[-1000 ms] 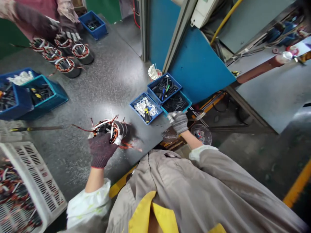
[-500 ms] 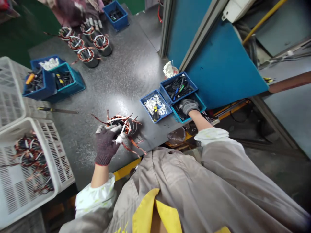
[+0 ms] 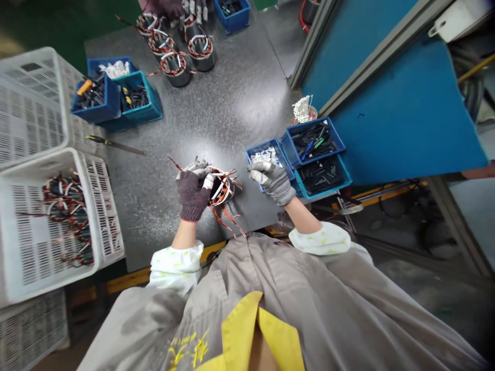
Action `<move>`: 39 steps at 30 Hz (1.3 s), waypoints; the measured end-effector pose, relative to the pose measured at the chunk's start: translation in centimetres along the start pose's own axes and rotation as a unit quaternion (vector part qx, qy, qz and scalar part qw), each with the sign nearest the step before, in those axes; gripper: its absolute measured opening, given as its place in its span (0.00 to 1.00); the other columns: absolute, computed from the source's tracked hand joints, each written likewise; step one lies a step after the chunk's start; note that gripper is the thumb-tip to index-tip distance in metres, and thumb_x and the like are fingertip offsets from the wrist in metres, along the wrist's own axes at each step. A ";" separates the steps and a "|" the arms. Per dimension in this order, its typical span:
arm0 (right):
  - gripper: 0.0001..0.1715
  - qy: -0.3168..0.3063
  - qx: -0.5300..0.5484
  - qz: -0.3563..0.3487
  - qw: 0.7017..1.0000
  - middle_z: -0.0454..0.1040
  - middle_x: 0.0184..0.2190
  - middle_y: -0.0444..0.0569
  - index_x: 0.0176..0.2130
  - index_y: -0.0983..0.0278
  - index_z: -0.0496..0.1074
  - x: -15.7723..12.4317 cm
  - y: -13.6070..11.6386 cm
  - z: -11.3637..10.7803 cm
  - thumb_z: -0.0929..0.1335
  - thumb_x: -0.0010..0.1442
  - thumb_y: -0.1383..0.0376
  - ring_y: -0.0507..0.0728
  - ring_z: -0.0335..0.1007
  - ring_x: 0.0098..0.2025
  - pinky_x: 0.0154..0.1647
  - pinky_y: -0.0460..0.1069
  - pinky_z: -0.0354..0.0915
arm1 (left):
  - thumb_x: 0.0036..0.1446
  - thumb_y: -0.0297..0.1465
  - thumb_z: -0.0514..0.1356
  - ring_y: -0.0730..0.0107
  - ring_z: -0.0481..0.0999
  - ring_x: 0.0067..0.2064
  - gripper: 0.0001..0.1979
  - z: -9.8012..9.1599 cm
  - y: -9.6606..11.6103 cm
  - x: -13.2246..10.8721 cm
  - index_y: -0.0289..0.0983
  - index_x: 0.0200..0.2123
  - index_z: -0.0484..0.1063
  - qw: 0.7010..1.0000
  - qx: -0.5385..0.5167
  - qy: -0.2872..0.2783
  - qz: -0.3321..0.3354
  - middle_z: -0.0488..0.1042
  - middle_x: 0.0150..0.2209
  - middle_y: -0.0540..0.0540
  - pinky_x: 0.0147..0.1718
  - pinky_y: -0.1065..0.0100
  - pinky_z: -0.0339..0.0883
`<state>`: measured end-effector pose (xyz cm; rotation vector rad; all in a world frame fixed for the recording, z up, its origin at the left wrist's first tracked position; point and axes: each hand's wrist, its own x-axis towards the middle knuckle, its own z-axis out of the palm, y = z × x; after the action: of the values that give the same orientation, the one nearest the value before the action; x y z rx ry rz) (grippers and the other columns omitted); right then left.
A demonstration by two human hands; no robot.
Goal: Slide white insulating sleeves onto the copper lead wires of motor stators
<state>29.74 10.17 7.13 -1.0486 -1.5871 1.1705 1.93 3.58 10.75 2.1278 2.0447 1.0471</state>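
Observation:
My left hand (image 3: 193, 191), in a dark purple glove with pale fingertips, grips the near left side of a motor stator (image 3: 228, 195). The stator lies tilted on the table, with copper leads and white lacing around its end; my glove covers part of it. My right hand (image 3: 274, 183), in a grey glove, is raised just right of the stator, with thumb and fingers pinched together. Whatever is between those fingertips is too small to make out. Below that hand, partly covered, is a blue bin of white pieces (image 3: 266, 154). A teal bin of black sleeves (image 3: 323, 175) stands to its right.
A blue bin (image 3: 336, 136) with black sleeves and pens adjoins the wall panel, near a cup of white sticks (image 3: 303, 111). More bins (image 3: 149, 113), a file (image 3: 124, 148) and white crates (image 3: 104, 206) occupy the left. Across the table, a co-worker's gloved hand (image 3: 195, 10) touches several stators (image 3: 176, 72).
My right hand has come out of the teal bin and moved left toward the stator, fingers pinched. My left hand stays on the stator. The view has shifted, moving the scene right.

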 end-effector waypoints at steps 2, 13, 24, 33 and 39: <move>0.14 -0.020 -0.007 -0.023 1.000 0.90 0.47 0.51 0.46 0.58 0.89 1.1 -0.3 1.0 0.75 0.67 0.55 0.64 0.86 0.51 0.59 0.60 0.82 | 0.71 0.41 0.63 0.46 0.84 0.62 0.13 0.2 -0.3 -0.1 0.41 0.47 0.84 1.000 -0.012 0.013 -0.005 0.87 0.54 0.37 0.67 0.44 0.73; 0.13 -0.192 -0.113 -0.100 0.970 0.88 0.51 0.54 0.53 0.63 0.89 4.3 -1.1 1.8 0.73 0.76 0.63 0.63 0.83 0.54 0.63 0.57 0.76 | 0.74 0.40 0.62 0.46 0.83 0.64 0.13 0.4 -0.7 -0.1 0.40 0.50 0.84 0.998 -0.048 0.022 0.026 0.86 0.55 0.37 0.67 0.45 0.73; 0.16 -0.052 0.011 -0.029 0.998 0.88 0.47 0.54 0.49 0.61 0.85 2.4 1.4 1.4 0.72 0.72 0.54 0.64 0.85 0.49 0.57 0.59 0.82 | 0.76 0.40 0.62 0.48 0.84 0.62 0.13 0.9 -0.9 -0.3 0.41 0.52 0.84 0.996 -0.047 0.056 0.051 0.86 0.55 0.37 0.65 0.45 0.74; 0.17 -0.143 -0.096 -0.097 0.980 0.87 0.54 0.53 0.57 0.60 0.86 3.0 0.1 1.8 0.68 0.79 0.60 0.63 0.82 0.58 0.67 0.60 0.77 | 0.76 0.42 0.60 0.48 0.83 0.63 0.15 0.6 -0.7 -0.2 0.41 0.52 0.83 0.999 -0.046 0.020 0.018 0.85 0.55 0.38 0.67 0.43 0.73; 0.19 -0.216 -0.136 -0.113 0.960 0.85 0.57 0.54 0.59 0.61 0.85 3.8 -1.5 1.8 0.65 0.81 0.62 0.63 0.80 0.60 0.69 0.59 0.74 | 0.76 0.42 0.61 0.48 0.82 0.64 0.14 0.5 -0.7 -0.2 0.41 0.51 0.83 0.999 -0.041 0.010 0.007 0.86 0.55 0.38 0.68 0.44 0.72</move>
<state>26.82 13.11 8.93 -0.7803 -2.1979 1.0915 1.60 3.75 9.97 2.1049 1.9618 1.1385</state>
